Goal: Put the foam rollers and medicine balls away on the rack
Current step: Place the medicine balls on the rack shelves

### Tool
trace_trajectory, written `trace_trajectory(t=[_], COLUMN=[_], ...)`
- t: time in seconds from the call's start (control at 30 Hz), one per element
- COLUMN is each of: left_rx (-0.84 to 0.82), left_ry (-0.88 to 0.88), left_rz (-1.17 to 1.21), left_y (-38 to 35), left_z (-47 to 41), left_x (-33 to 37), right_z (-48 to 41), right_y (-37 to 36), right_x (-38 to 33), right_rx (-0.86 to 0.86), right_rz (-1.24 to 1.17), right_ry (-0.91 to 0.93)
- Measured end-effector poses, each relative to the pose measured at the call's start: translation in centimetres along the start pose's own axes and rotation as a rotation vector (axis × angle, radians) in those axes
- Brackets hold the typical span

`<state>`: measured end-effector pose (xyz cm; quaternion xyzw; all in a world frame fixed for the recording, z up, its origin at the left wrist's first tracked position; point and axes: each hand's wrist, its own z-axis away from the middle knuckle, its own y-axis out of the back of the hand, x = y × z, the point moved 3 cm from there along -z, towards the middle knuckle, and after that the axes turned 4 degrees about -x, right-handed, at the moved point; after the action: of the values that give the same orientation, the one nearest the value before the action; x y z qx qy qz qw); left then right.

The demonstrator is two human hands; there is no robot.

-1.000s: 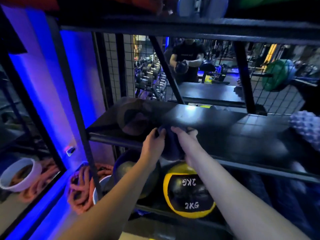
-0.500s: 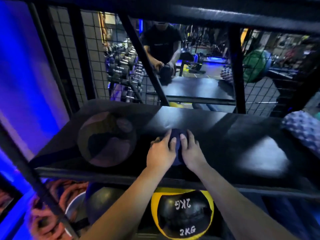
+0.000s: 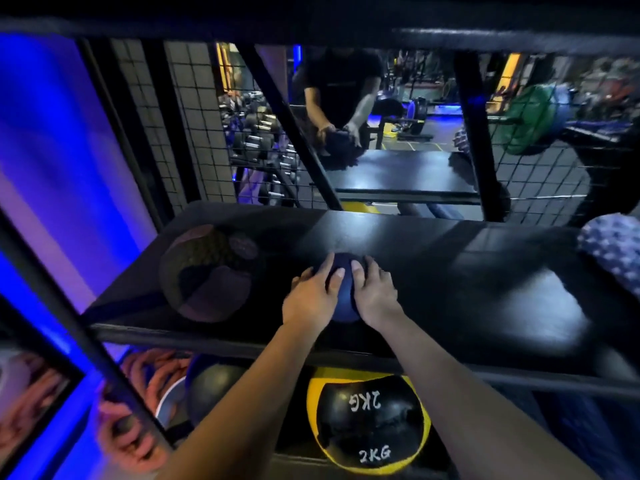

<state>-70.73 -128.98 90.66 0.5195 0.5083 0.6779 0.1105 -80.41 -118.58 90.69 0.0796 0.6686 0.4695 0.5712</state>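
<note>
Both hands were on a dark blue ball point(image 3: 341, 299) that sat on the black shelf point(image 3: 485, 289) of the rack point(image 3: 471, 133). The left hand point(image 3: 310, 299) curved over the ball's left side, fingers spread across its top. The right hand point(image 3: 375, 294) did the same on the right side. Each grip was closed around the ball, and the two sets of fingertips nearly met over its crown. Whether the ball's full weight rested on the shelf or partly in the grip could not be told.

Left of the grip, on the same shelf and apart from the blue ball, lay a larger medicine ball point(image 3: 207, 271) with dull, patchy panels; no writing on it could be read. Far to the right of the grip, at the shelf's end, a knobbly blue foam roller point(image 3: 613, 254) reached in from the frame edge.

Below the grip, on the lower shelf, sat a black and yellow ball point(image 3: 369, 420). It was marked "2KG" in white, once upright near its bottom and once upside down near its top. Down and left of the grip, a plain dark ball point(image 3: 211, 393) lay beside it, with coils of orange rope point(image 3: 145, 375) further left.

Beyond the grip, a mirror point(image 3: 398, 133) behind the wire mesh reflected a person in a black top with both hands on a dark ball.
</note>
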Motion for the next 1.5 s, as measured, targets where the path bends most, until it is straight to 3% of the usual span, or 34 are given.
trace_trajectory(t=[0.17,0.33,0.4,0.53,0.63,0.8,0.97,1.13,1.27,1.4,1.5], left_rx=[0.377,0.560,0.633,0.574,0.630,0.416,0.287,0.275,0.138,-0.010,-0.022], left_ry=[-0.255,0.009,0.056,0.042,0.038,0.283,0.223,0.062,-0.111,-0.172,-0.163], left_rz=[0.068,0.278,0.260,0.330,0.246,0.288,0.281,0.565,0.551,0.586,0.575], left_y=[5.1,10.4,12.5,14.8,16.0,15.8,14.0,15.3,16.6,17.4,17.7], left_z=[8.8,18.9,19.3,15.4,12.2,8.8,6.1,0.0,-3.3,-5.6,-5.9], left_x=[-1.6,-7.6,-9.0,-10.5,-12.0,-14.8,-14.2,-16.1,-17.0,-18.3,-20.0], right_z=[0.2,2.5,3.7,5.5,6.0,4.7,1.9,2.3,4.2,4.2,3.6], right_y=[1.2,1.6,0.5,-2.6,-4.0,-5.9,-10.0,-12.5,-12.5,-11.2,-10.8], right_x=[-0.1,-4.0,-6.5,-10.7,-13.0,-17.1,-19.7,-17.3,-16.2,-16.0,-16.5], right_rx=[0.100,0.266,0.219,0.019,-0.060,-0.066,-0.109,0.251,0.404,0.312,0.245], right_rz=[0.200,0.115,0.068,-0.004,-0.029,-0.122,-0.191,-0.087,0.123,0.203,0.003], right_ry=[0.169,0.565,0.617,0.614,0.563,0.418,0.434,0.323,0.216,0.207,0.284])
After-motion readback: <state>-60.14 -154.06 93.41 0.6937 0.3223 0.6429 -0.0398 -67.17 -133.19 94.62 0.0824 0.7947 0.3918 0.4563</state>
